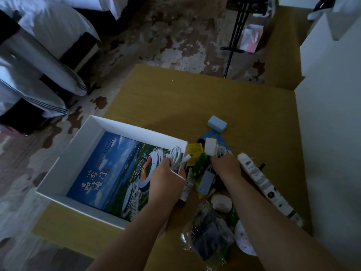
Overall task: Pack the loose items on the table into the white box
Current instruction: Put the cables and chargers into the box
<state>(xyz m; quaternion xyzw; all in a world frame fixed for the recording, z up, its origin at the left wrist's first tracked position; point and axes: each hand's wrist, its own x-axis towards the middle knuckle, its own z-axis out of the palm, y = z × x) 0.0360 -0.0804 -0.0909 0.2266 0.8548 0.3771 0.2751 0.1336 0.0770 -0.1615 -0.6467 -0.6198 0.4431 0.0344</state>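
Clutter lies heaped at the near right of the wooden table (195,98), and the white box (136,132) sits open to its left, at the table's left edge. A glossy printed sheet (117,169) with blue sky and a round stadium lies flat on the box floor.

The person's left hand (166,173) is over the box's right wall. Its fingers are curled round a coiled white cable (175,155), and the cable's plug end pokes out toward the pile. The cable is held in the air just above the box rim, not lying inside.

The right hand (226,165) reaches into the heap with its fingers bent down at a second white cable (221,151). From here I cannot tell whether they have closed on it. A white adapter (210,146) lies just beyond those fingers, beside a small yellow box (194,153).

A long white power strip (261,182) lies slantwise just to the right of that forearm. Between the two forearms lie a slim tube (187,188) and a pale grey-blue charger (205,181). Nearer me sit a pinkish oval thing (221,202) and a crinkled clear bag (211,241) with something dark in it. A pale blue block (217,123) stands apart from the heap, farther up the table.
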